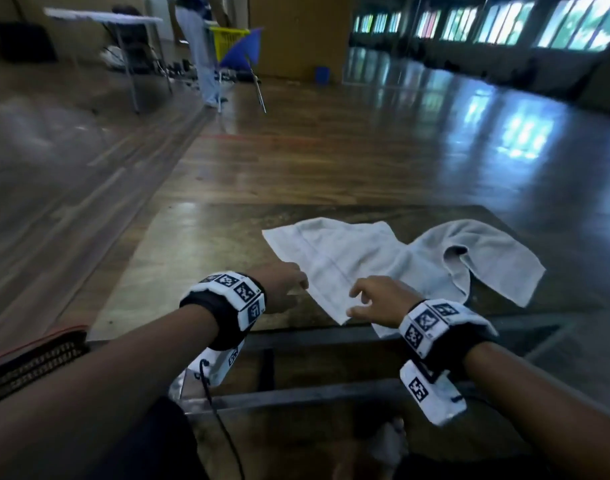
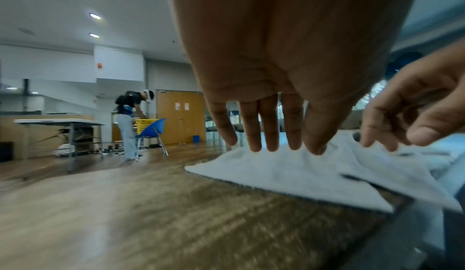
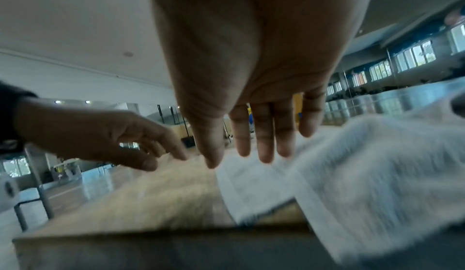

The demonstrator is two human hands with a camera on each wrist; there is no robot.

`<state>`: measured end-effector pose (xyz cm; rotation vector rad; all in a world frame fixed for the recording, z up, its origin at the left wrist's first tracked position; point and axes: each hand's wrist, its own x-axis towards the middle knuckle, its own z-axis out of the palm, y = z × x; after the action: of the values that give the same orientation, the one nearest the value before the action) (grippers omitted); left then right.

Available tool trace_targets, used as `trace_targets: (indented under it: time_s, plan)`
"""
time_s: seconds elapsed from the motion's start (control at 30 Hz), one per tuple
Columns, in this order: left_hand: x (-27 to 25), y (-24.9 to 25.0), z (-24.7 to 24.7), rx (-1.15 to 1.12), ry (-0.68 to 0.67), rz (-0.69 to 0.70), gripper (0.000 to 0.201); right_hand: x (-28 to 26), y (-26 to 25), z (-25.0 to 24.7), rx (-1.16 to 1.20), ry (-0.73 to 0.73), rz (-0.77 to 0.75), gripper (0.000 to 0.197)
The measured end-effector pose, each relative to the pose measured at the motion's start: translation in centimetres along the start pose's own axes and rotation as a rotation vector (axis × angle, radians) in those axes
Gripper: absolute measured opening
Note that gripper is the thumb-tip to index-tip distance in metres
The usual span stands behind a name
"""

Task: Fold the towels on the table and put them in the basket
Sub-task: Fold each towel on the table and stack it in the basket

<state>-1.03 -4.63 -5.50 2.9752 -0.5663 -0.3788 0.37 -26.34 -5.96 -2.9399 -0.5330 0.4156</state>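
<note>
Glossy wood-grain table (image 1: 199,258), rumpled white terry towel (image 1: 365,258), both hands loose-fingered, holding nothing.

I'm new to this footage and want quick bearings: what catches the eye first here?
A rumpled white towel sprawls over the table's near right part, one corner hanging off the front edge. Both hands reach for it with fingers extended, the left hand at its left edge, the right hand above its near corner. Far behind, a person bends over a yellow basket.
</note>
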Motion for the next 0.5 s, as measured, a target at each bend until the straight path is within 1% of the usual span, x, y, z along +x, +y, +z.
trace_targets:
  time_s: [0.1,0.13,0.17,0.27,0.33,0.4,0.43,0.5]
  plan:
    - [3.0,0.5,2.8,0.044,-0.055,0.023,0.051,1.2,0.5,3.8,-0.077,0.107,-0.113,0.06]
    - [3.8,0.4,3.5,0.043,-0.06,0.026,0.057,1.6,0.6,4.8,-0.103,0.133,-0.147,0.06]
    - [4.4,0.2,4.2,0.04,-0.068,0.038,0.064,1.8,0.7,5.6,-0.123,0.158,-0.178,0.057]
    - [5.5,-0.6,5.5,0.112,-0.084,0.127,0.086,2.3,1.2,6.8,-0.117,0.23,-0.26,0.035]
    - [6.0,-1.2,5.8,0.174,-0.048,0.174,0.092,2.5,1.6,6.6,-0.061,0.244,-0.285,0.024]
    - [6.4,-1.5,5.6,0.157,-0.031,0.179,0.089,2.8,1.9,5.8,0.044,0.228,-0.256,0.014]
    - [6.5,-1.6,5.3,0.138,-0.024,0.174,0.083,2.9,2.0,5.1,0.114,0.213,-0.225,0.01]
    - [6.7,-1.6,5.0,0.154,0.02,0.182,0.062,3.0,2.3,3.3,0.253,0.205,-0.194,0.006]
